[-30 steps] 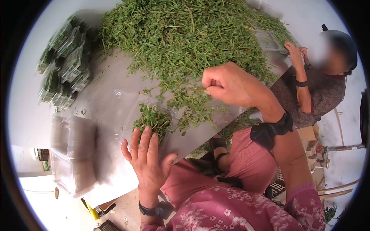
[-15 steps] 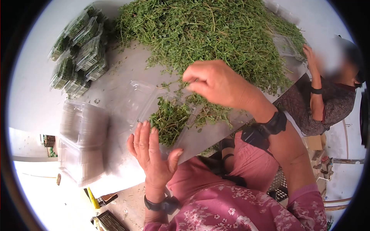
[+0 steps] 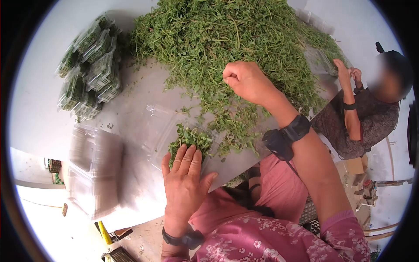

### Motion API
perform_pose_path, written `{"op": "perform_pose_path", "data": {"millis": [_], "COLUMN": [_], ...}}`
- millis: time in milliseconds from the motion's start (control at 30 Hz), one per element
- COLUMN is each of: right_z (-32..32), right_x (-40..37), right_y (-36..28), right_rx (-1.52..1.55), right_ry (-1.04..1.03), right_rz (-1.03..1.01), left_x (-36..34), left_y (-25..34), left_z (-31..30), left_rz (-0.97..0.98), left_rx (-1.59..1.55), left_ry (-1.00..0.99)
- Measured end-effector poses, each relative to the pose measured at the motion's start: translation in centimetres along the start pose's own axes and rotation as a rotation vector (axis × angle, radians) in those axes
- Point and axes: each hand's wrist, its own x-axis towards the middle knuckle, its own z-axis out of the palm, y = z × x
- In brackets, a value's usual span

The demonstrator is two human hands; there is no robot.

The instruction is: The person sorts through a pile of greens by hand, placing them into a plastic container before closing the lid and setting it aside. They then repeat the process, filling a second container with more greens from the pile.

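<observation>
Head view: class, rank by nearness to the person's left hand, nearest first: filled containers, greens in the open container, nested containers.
1. Greens in the open container: at the left hand.
2. Nested containers: picture's left side.
3. Filled containers: picture's upper left.

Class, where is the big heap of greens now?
In the head view, the heap fills the top centre, between the packed boxes at left and the co-worker at right.
</observation>
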Motion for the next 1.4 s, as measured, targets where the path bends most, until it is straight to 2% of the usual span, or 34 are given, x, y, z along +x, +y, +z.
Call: {"op": "perform_pose_path", "data": {"millis": [167, 267, 467, 567, 767, 867, 1067, 1167, 1233, 1400], "right_z": [0.1, 0.3, 1.5, 1.7, 0.2, -0.6, -1.0, 0.6, 0.7, 1.1], "right_x": [0.4, 0.2, 0.2, 0.8, 0.5, 0.5, 0.3, -0.4, -0.8, -2.2], "right_y": [-0.4, 0.7, 1.1, 1.5, 1.6, 0.7, -1.0, -1.3, -2.9, -6.9], "right_rx": [-0.155, -0.157, -0.165, -0.307, -0.104, -0.073, 0.016, 0.088, 0.103, 0.313], "right_ry": [-0.13, -0.073, -0.081, -0.277, -0.2, -0.239, -0.192, -0.055, -0.08, -0.111], "right_rz": [0.113, 0.074, 0.16, 0.231, 0.107, 0.148, 0.029, -0.156, -0.155, -0.246], "left_x": [-0.2, -0.3, -0.2, -0.3, -0.7, -1.0, -1.8, -2.0, -2.1, -2.2], "left_y": [0.0, -0.1, 0.2, 0.4, 0.8, 1.0, 1.0, 1.0, 1.1, 1.5], "left_z": [-0.5, -0.8, -0.7, -0.6, -0.5, -0.5, -0.5, -0.5, -0.7, -1.6], "left_rz": [0.003, 0.006, 0.003, -0.003, -0.027, -0.028, -0.016, -0.023, -0.033, -0.141], "left_rx": [-0.027, -0.039, -0.036, -0.013, 0.024, 0.05, 0.073, 0.059, 0.047, -0.258], "left_ry": [-0.012, -0.021, -0.008, 0.001, 0.005, 0.022, 0.107, 0.156, 0.191, 0.421]}}
